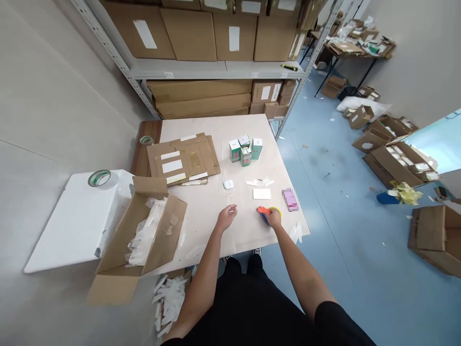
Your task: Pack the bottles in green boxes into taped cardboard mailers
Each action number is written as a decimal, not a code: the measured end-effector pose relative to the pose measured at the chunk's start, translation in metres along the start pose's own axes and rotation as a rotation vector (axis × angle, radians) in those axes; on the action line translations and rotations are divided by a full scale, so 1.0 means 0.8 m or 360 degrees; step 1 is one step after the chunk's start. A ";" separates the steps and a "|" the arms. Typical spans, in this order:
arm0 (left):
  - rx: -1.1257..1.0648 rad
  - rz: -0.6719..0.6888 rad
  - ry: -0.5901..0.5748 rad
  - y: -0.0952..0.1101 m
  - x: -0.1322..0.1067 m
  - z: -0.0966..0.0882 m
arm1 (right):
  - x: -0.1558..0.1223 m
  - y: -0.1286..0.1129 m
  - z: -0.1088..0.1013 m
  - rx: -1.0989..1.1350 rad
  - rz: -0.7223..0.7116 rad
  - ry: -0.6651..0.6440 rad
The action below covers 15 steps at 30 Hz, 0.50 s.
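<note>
My right hand (pixel 274 218) is wrapped round a tape dispenser (pixel 263 210) with orange, blue and yellow parts, low over the right front of the table. Further left, my left hand (pixel 226 217) hovers near the front edge with its fingers pinched together; what they hold, if anything, is too small to make out. Beyond it lies a small white folded piece (pixel 228 184). A white card (pixel 261 193) rests flat past the dispenser, with crumpled white scraps (pixel 260 182) behind it. Several small green-and-white boxes (pixel 245 156) stand together farther back.
Flattened cardboard (pixel 192 161) lies at the table's left. An open carton (pixel 176 216) with white bags (pixel 149 230) stands beside it. A tape roll (pixel 99 178) sits on a white box (pixel 75 216). A pinkish stack (pixel 290 199) lies near the right edge. Shelves with cartons (pixel 189 36) stand behind.
</note>
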<state>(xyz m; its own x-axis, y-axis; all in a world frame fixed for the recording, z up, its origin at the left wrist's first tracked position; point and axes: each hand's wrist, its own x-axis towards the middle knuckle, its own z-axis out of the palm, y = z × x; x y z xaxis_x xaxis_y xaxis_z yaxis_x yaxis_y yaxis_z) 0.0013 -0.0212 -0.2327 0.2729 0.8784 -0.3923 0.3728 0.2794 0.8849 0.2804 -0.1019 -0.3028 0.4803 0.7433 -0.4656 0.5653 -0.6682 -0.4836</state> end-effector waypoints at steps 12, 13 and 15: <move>0.0095 0.0029 0.0018 -0.011 -0.036 0.033 | 0.010 0.043 0.033 -0.0481 0.0032 -0.0260; 0.0098 0.0041 0.0028 -0.006 -0.035 0.037 | 0.013 0.043 0.026 -0.0430 0.0041 -0.0252; 0.0102 0.0064 0.0058 0.006 -0.034 0.045 | 0.017 0.041 0.011 -0.0224 0.0053 -0.0144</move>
<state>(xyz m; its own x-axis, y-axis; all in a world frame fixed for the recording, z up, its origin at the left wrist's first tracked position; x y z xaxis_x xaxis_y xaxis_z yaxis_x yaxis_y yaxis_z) 0.0278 -0.0573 -0.2268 0.2568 0.9024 -0.3461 0.4182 0.2191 0.8815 0.2996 -0.1139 -0.3310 0.4417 0.7110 -0.5472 0.6414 -0.6767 -0.3615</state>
